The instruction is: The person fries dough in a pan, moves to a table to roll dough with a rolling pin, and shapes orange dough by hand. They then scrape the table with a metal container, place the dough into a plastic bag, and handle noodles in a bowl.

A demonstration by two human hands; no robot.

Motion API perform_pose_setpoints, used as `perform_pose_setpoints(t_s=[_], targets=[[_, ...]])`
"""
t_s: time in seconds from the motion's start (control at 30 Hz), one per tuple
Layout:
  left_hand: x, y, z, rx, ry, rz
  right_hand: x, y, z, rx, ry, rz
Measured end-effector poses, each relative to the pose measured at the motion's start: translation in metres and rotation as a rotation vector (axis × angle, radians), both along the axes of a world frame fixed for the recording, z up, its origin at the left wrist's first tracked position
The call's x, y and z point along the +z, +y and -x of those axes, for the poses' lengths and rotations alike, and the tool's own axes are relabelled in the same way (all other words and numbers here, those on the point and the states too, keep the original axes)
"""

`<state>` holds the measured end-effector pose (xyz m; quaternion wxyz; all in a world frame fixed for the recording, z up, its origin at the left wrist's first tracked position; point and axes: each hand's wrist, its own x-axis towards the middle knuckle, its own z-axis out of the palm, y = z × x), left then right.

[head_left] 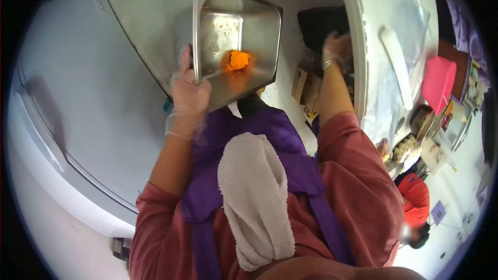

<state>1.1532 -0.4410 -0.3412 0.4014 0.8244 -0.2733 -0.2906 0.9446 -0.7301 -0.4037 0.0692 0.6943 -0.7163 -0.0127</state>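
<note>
A deep rectangular metal pan (265,26) is tilted in front of me, with an orange lump (239,60) and orange smears inside it. My left hand (191,88), in a clear plastic glove, grips the pan by its left side near the rim. Off to the right, my right hand (337,47), also in a clear glove, reaches beside the white table edge, near a black object (322,25). It is blurred, and its fingers are too unclear to show whether it holds anything.
A large grey cabinet or fridge (88,83) stands at the left. At the right, a white table (353,0) bears plastic sheeting, a white handle-like object (397,67) and a pink container (439,83). An open cardboard box (306,89) sits below. Another person in red (415,199) is at the lower right.
</note>
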Motion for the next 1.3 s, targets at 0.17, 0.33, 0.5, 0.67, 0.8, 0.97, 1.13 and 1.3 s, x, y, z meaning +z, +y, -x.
perform_pose_setpoints(t_s=[0.17,0.33,0.5,0.67,0.8,0.97,1.13,1.3], targets=[[-0.036,0.014,-0.006,-0.003,-0.017,-0.045,-0.045,-0.052,0.036,-0.201,0.022,-0.103],[-0.026,0.022,-0.017,-0.009,-0.052,-0.205,-0.048,-0.063,0.053,-0.191,0.024,-0.116],[-0.038,0.037,-0.022,-0.062,-0.170,-0.211,-0.057,-0.072,0.077,-0.174,-0.038,-0.175],[-0.021,0.041,-0.031,-0.061,-0.078,-0.312,-0.070,-0.055,0.081,-0.042,-0.068,-0.276],[-0.004,0.038,-0.030,0.002,0.024,-0.294,-0.097,-0.020,0.091,0.151,-0.036,-0.272],[0.034,0.028,-0.026,0.169,0.169,-0.180,-0.121,0.054,0.080,0.283,-0.415,-0.324],[0.067,0.023,-0.021,0.210,0.104,-0.117,-0.092,0.118,0.041,0.338,-0.510,-0.415],[0.094,0.021,-0.006,0.261,0.058,-0.034,-0.053,0.126,0.036,0.372,-0.243,-0.698]])
